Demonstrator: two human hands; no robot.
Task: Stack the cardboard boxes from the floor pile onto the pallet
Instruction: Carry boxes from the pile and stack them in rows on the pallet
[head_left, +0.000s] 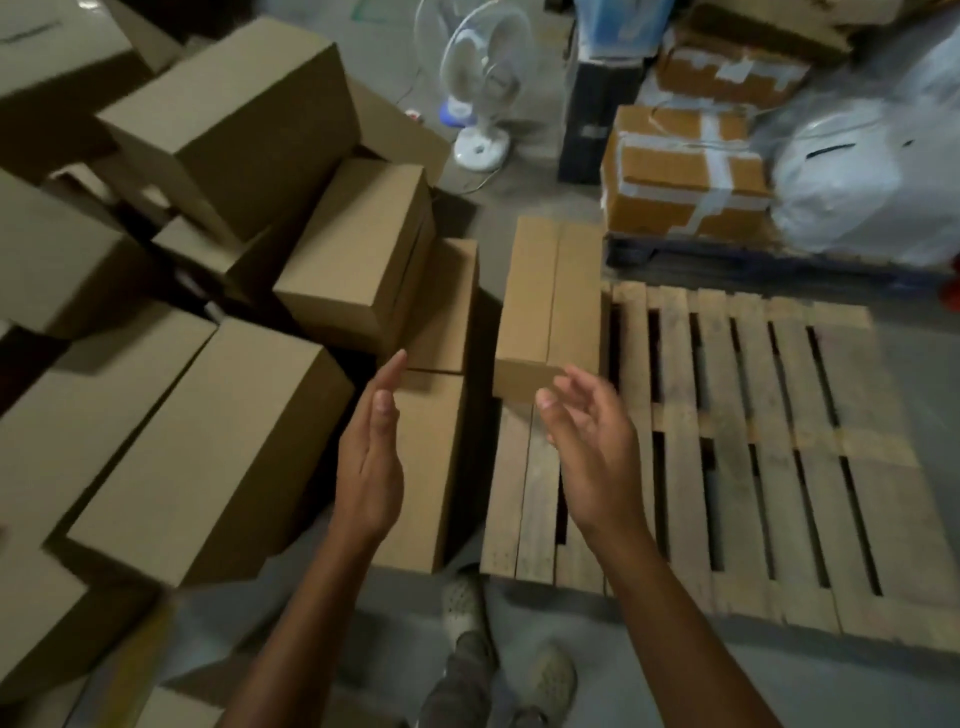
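A wooden slatted pallet (737, 447) lies on the floor at the right. One plain cardboard box (550, 306) sits on its far left corner. A jumbled pile of cardboard boxes (223, 291) fills the left half of the view. A long narrow box (431, 467) lies on the floor between pile and pallet. My left hand (371, 457) hovers over that narrow box, fingers straight, palm facing right, holding nothing. My right hand (597, 447) floats just in front of the box on the pallet, fingers relaxed and spread, also holding nothing.
A white pedestal fan (480, 88) stands at the back. Taped boxes (680, 171) and a white plastic-wrapped bundle (862, 176) rest on a dark blue pallet (753, 265) behind the wooden one. My feet in pale shoes (498, 639) stand at the pallet's near left corner.
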